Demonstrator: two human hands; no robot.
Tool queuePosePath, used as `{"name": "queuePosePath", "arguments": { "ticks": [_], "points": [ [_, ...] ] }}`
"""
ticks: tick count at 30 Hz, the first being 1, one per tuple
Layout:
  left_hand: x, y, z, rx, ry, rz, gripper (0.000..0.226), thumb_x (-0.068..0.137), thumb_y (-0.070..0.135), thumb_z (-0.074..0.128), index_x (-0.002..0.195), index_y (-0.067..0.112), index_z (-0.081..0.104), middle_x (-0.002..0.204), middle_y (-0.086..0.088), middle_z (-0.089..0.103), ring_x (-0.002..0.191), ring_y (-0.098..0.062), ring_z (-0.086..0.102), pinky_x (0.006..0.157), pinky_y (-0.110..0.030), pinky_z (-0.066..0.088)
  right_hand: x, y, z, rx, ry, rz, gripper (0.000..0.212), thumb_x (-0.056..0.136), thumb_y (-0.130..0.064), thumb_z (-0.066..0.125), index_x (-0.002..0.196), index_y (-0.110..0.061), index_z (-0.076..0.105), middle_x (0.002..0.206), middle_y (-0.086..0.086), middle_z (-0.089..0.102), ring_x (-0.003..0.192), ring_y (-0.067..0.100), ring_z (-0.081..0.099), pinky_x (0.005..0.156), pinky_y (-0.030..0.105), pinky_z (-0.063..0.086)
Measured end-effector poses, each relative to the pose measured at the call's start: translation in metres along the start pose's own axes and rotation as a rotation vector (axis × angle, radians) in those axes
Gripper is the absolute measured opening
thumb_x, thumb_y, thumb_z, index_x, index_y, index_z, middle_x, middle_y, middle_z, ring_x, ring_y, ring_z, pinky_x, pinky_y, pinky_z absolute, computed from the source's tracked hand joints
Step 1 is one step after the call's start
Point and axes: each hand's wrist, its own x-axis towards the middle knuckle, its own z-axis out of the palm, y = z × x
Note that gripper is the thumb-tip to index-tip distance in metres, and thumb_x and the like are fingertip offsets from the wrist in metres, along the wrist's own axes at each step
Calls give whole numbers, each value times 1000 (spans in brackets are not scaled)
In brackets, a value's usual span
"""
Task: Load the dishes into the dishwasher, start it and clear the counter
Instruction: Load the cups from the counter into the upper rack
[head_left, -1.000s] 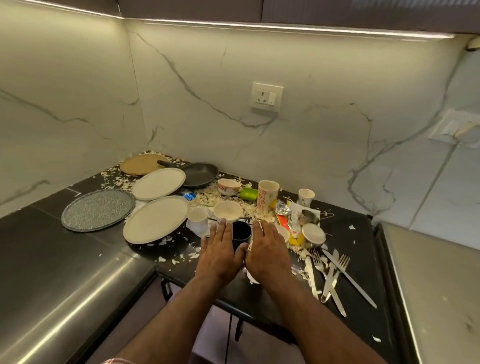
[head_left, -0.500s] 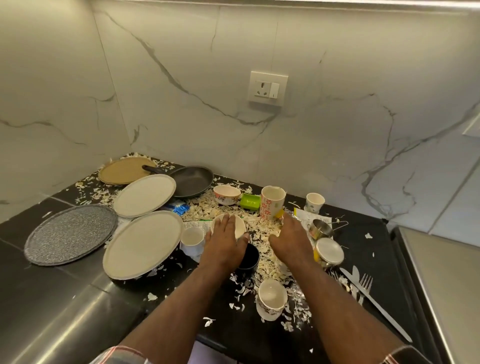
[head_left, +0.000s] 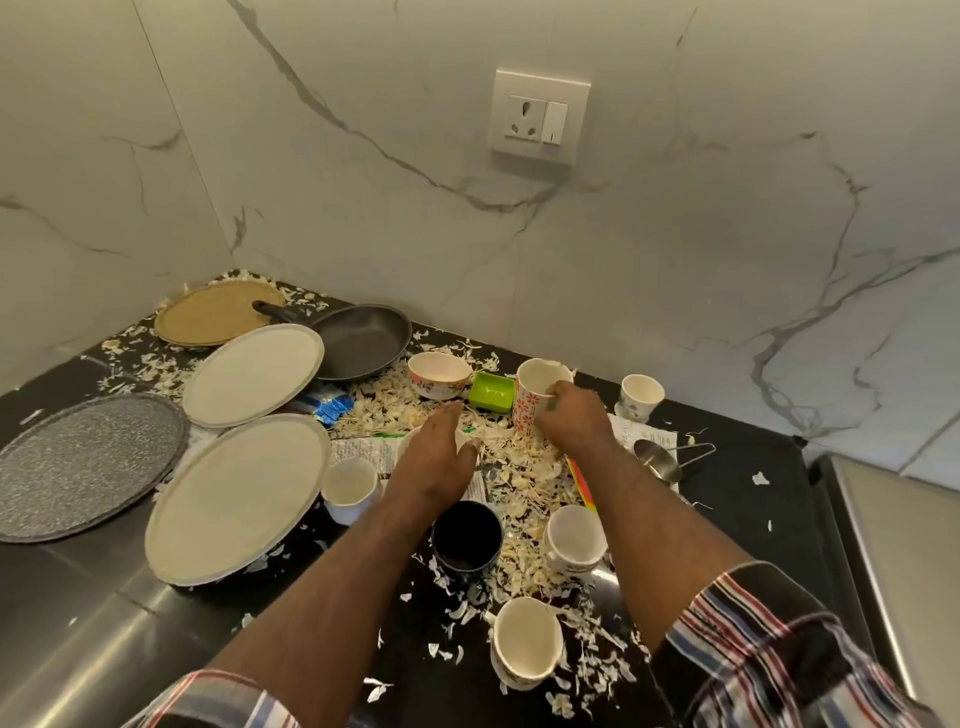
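The upright floral mug (head_left: 535, 400) at the counter's (head_left: 753, 525) 12 o'clock is gripped by the right hand (head_left: 574, 421). The left hand (head_left: 439, 457), at its 8 o'clock, is spread flat over a bowl.

The right hand (head_left: 574, 421) fingers (head_left: 555, 402) curl at the floral mug (head_left: 537, 395), boxed in: a green dish (head_left: 491, 392) touches the mug on their left, a patterned bowl (head_left: 439, 374) stands beyond that, a small cup (head_left: 641, 397) near on their right. A steel measuring cup (head_left: 657, 460) lies nearer the person on that side. The left hand (head_left: 436, 462) fingers (head_left: 448, 415) lie flat over scraps (head_left: 524, 467); a white cup (head_left: 350, 488) and two pale plates (head_left: 236, 499) crowd their left, a black cup (head_left: 466, 535) sits by the wrist. Bare counter (head_left: 748, 499) opens right of the measuring cup, and near the front edge at the left.
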Motion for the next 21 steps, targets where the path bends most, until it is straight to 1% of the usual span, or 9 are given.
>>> {"name": "queuePosePath", "arguments": {
  "ticks": [2, 5, 7, 11, 12, 14, 15, 18, 21],
  "points": [
    [3, 0, 3, -20, 10, 0, 64, 100, 27, 57, 156, 15, 30, 160, -6, 36, 145, -23, 34, 117, -34, 28, 2, -1, 2, 35, 24, 0, 32, 91, -20, 62, 121, -12, 66, 118, 15, 69, 104, 31, 65, 81, 34, 52],
    [6, 4, 5, -47, 31, 3, 69, 97, 26, 62, 157, 16, 30, 158, -5, 38, 144, -21, 36, 114, -31, 29, 0, -1, 5, 112, 83, -1, 25, 88, -27, 76, 108, -14, 72, 110, 9, 73, 98, 26, 66, 79, 34, 54],
    [9, 8, 6, -73, 42, 18, 73, 94, 27, 66, 157, 16, 30, 158, -4, 39, 144, -20, 36, 114, -31, 30, -8, -3, 3, 126, 144, -38, 29, 84, -36, 80, 106, -18, 74, 110, 5, 72, 107, 28, 60, 83, 39, 54],
    [10, 28, 3, -176, 43, 38, 79, 87, 24, 74, 154, 15, 33, 152, -3, 46, 138, -21, 43, 104, -25, 34, -36, -13, -16, 83, 171, -66, 33, 82, -48, 78, 108, -30, 73, 122, -6, 65, 122, 29, 42, 89, 41, 40],
    [11, 31, 2, -202, 32, 33, 80, 85, 24, 77, 152, 14, 35, 148, 0, 49, 135, -19, 46, 102, -20, 37, -41, -17, -23, 128, 159, -63, 32, 80, -49, 79, 106, -32, 73, 119, -7, 65, 122, 28, 43, 90, 40, 41],
    [10, 38, -1, -310, -2, 36, 70, 81, 15, 81, 139, 17, 41, 126, 14, 53, 114, -8, 55, 90, -3, 40, -50, -22, -35, 296, 133, -112, 29, 76, -43, 84, 100, -31, 73, 109, -5, 69, 112, 25, 56, 88, 39, 50],
    [9, 42, -4, -412, -33, 48, 69, 77, 8, 83, 129, 23, 40, 120, 15, 54, 109, -6, 57, 86, -5, 45, -54, -24, -40, 389, 93, -149, 27, 76, -36, 86, 98, -27, 74, 105, -3, 70, 103, 22, 61, 85, 38, 53],
    [9, 42, -9, -669, -23, 16, 91, 62, 4, 88, 132, 28, 35, 122, -4, 56, 114, -23, 61, 90, -43, 59, -68, -34, -55, 650, -71, -236, 28, 79, -17, 85, 105, -18, 72, 110, 4, 71, 100, 23, 67, 84, 46, 60],
    [-3, 34, -17, -730, 90, -35, 88, 64, 10, 91, 130, 25, 34, 120, -7, 56, 112, -24, 60, 89, -51, 59, -81, -35, -61, 904, -246, -202, 51, 84, -2, 77, 129, -18, 58, 126, 13, 64, 113, 26, 65, 85, 44, 61]
  ]
}}
